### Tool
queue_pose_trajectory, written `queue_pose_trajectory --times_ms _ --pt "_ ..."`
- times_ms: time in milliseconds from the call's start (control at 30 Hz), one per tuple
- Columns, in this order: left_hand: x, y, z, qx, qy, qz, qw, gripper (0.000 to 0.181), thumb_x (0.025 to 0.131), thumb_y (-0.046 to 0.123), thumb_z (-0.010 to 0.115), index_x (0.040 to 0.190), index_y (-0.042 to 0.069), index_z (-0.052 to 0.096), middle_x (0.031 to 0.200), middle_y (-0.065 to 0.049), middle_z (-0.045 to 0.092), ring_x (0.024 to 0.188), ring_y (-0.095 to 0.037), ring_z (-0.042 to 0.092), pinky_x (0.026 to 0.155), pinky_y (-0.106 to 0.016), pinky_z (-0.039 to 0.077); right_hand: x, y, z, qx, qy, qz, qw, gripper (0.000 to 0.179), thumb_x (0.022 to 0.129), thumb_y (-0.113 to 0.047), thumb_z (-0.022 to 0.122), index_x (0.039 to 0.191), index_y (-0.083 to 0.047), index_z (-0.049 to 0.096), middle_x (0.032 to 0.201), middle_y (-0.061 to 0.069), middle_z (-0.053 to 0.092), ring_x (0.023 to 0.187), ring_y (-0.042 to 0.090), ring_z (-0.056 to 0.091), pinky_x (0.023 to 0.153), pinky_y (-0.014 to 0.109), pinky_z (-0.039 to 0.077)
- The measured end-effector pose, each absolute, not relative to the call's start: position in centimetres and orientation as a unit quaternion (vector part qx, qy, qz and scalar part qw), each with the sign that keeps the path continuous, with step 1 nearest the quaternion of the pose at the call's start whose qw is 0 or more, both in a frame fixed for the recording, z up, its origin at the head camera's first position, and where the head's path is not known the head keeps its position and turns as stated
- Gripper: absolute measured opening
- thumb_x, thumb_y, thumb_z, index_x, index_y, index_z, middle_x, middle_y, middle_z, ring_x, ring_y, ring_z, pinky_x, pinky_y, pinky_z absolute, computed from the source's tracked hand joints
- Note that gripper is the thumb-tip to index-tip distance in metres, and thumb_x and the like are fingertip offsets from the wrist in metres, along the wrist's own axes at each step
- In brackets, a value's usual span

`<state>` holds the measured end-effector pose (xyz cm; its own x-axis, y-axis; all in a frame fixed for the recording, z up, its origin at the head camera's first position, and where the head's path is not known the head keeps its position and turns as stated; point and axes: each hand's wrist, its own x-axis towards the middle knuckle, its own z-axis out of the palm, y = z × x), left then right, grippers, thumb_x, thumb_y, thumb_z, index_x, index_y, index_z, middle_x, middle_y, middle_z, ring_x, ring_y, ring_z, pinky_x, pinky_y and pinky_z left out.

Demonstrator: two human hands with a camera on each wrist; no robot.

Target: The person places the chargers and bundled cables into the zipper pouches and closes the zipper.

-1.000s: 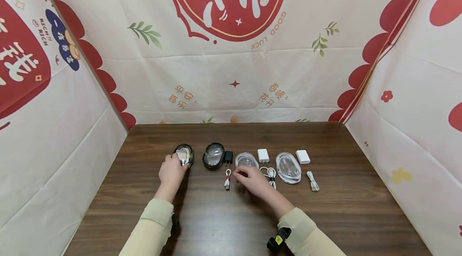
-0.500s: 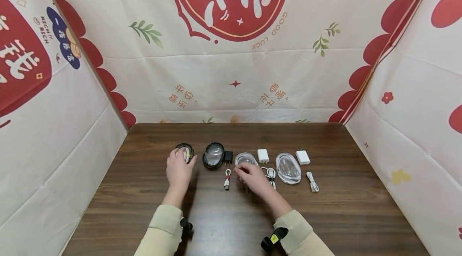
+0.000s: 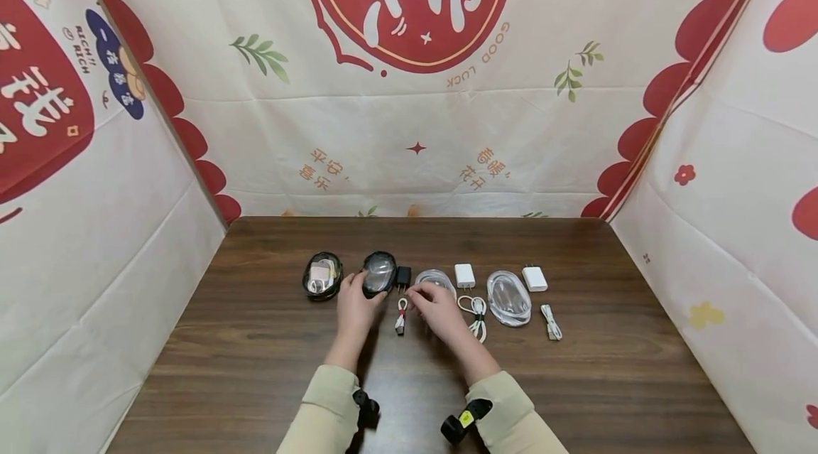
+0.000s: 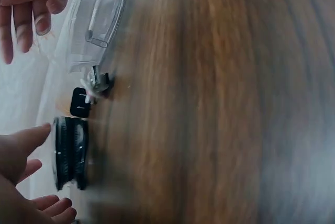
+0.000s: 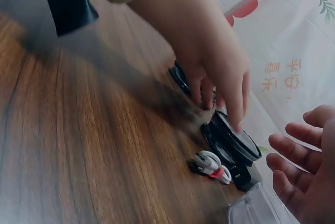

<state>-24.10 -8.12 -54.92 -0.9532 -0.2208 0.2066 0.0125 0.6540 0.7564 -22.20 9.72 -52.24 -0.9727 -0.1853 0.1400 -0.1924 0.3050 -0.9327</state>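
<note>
Seen from the head, the left hand (image 3: 358, 301) is at the middle black case (image 3: 380, 273), fingers by its left edge and thumb by its lower right. Another black case (image 3: 322, 276), with pale things inside, lies to the left. Just right of the middle one are a black plug (image 3: 403, 277) and, nearer the person, a white cable with a red tie (image 3: 400, 315). The right hand (image 3: 437, 312) partly covers a clear case (image 3: 436, 276); beyond it lie two white plugs (image 3: 464, 276), a larger clear case (image 3: 508, 298), a cable with a black tie (image 3: 477, 308) and a bundled white cable (image 3: 551, 322), all on the wooden table (image 3: 255, 369).

From the left wrist, the thumb and fingers of the left hand stand apart around the middle black case, seen edge-on beside the black plug. The right hand shows above, its fingers loose and holding nothing.

From the right wrist, a fingertip of the left hand meets the top rim of that case, though blur leaves it hard to say how firmly; its fingers look unclenched. The right hand's fingers are spread and slightly bent, near the clear case at the bottom edge.
</note>
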Motion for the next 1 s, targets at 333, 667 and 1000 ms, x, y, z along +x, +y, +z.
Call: queue_pose_trajectory --times_ms 333,667,1000 --pt "-24.6 -7.7 -56.1 0.077 -0.896 -0.421 0.115 0.054 0.084 0.015 0.078 0.132 0.003 0.058 0.128 -0.025 0.055 0.116 -0.043 0.053 0.097 -0.051 0.044 -20.0 8.6 -48.8 0.129 -0.803 0.582 -0.018 0.014 0.097 -0.003 0.056 0.09 0.003 0.067 0.076 0.021 0.065 0.064 0.016 0.058 0.062 0.035 0.052" --pt "-23.7 -8.5 -55.0 0.077 -0.89 -0.435 0.113 0.047 0.092 0.016 0.068 0.134 -0.003 0.056 0.13 -0.031 0.052 0.12 -0.045 0.05 0.1 -0.052 0.041 -20.5 8.3 -50.7 0.13 -0.782 0.608 -0.031 0.016 0.098 -0.005 0.056 0.09 0.004 0.066 0.081 0.029 0.063 0.076 0.047 0.06 0.067 0.05 0.053" --pt "-23.5 -9.0 -54.8 0.07 -0.874 -0.463 0.127 0.033 0.097 0.014 0.062 0.128 0.004 0.064 0.124 -0.022 0.061 0.116 -0.039 0.056 0.096 -0.05 0.045 -21.5 8.3 -53.0 0.111 -0.793 0.598 -0.024 0.021 0.097 -0.013 0.059 0.096 0.006 0.068 0.076 0.01 0.067 0.072 0.035 0.062 0.06 0.031 0.05"
